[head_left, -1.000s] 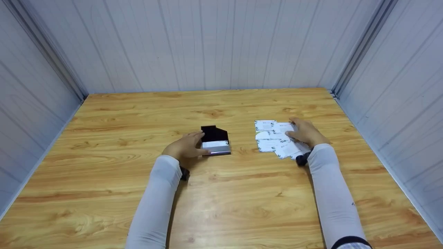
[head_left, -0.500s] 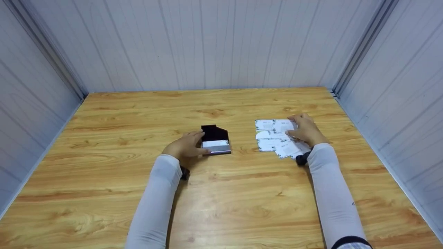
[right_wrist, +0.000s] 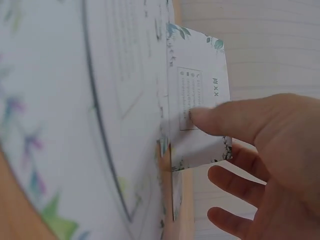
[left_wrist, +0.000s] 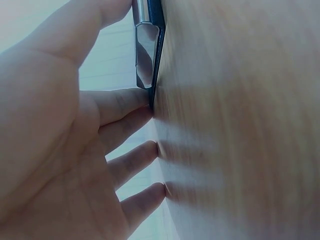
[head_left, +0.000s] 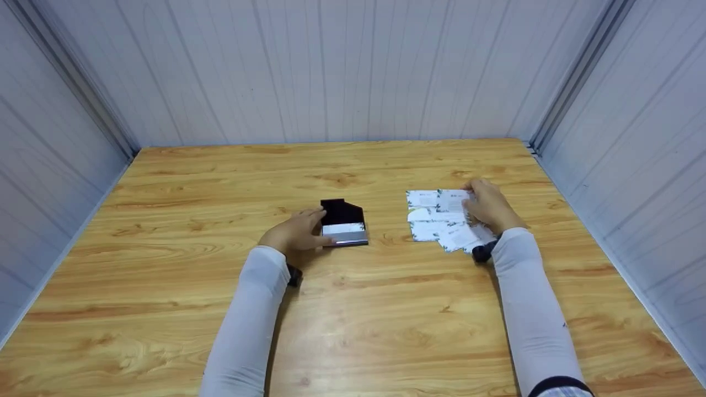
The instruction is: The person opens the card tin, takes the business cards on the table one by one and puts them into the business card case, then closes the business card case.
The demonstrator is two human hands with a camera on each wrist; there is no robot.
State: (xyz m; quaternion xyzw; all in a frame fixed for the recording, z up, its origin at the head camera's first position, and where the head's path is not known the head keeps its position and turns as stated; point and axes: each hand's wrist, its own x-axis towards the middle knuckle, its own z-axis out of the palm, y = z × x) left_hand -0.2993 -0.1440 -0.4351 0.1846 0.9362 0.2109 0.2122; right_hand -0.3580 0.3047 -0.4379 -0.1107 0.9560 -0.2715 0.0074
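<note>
The black card case (head_left: 342, 214) lies open on the table, with a silver front pocket holding white cards. In the head view my left hand (head_left: 295, 230) rests at its left side, thumb at the front pocket and forefinger at the lid's edge. The left wrist view shows its fingers (left_wrist: 135, 162) spread, with tips down at the tabletop beside the case (left_wrist: 147, 55). My right hand (head_left: 490, 208) pinches a white business card (right_wrist: 200, 85) with leaf-print corners, thumb on its printed face. That card stands tilted up at the far right of several overlapping cards (head_left: 430, 229).
A wood-grain table (head_left: 342, 320) carries everything. White panel walls (head_left: 342, 71) stand at the back and both sides. Bare tabletop lies between the case and the cards. Small black wrist cameras (head_left: 482, 252) sit under both wrists.
My right hand has shifted slightly right, its thumb drawing in toward the card's right edge, and the card has come away a little from the others. My left hand and the case stay put.
</note>
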